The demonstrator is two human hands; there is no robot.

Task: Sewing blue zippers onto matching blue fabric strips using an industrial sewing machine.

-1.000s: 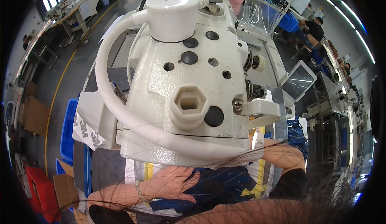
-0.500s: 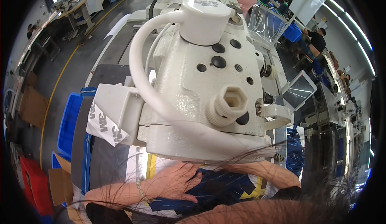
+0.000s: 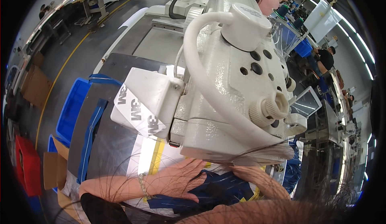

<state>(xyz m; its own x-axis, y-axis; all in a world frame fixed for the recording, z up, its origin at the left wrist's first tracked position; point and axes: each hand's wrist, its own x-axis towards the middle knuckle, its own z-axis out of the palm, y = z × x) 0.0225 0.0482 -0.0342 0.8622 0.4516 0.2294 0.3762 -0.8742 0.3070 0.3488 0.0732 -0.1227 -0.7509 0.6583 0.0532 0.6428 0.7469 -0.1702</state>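
Under the front of a large white sewing machine (image 3: 225, 99) lies a dark navy piece of fabric (image 3: 223, 189). My left hand (image 3: 181, 179) rests flat on the fabric's left part, its fingers stretched out and the thumb apart; some fingertips reach beneath the machine head. A bracelet circles that wrist. From the right, my right hand (image 3: 247, 173) comes in to the fabric's far edge, and the machine head hides its fingers. Yellow strips (image 3: 157, 157) on a white sheet (image 3: 138, 155) show beside and under the fabric. Loose hair strands cross the lower part of the view.
Left of the machine, a blue strip with a pale line (image 3: 90, 139) lies on the grey table (image 3: 110, 131). Blue bins (image 3: 72, 111), an open cardboard box (image 3: 56, 163) and a red container (image 3: 27, 165) stand further left. Bunched blue fabric (image 3: 292, 167) hangs at right. Other people work beyond.
The view has swung left, so the machine sits further right and more of the table at left shows. My hands keep nearly the same place on the fabric.
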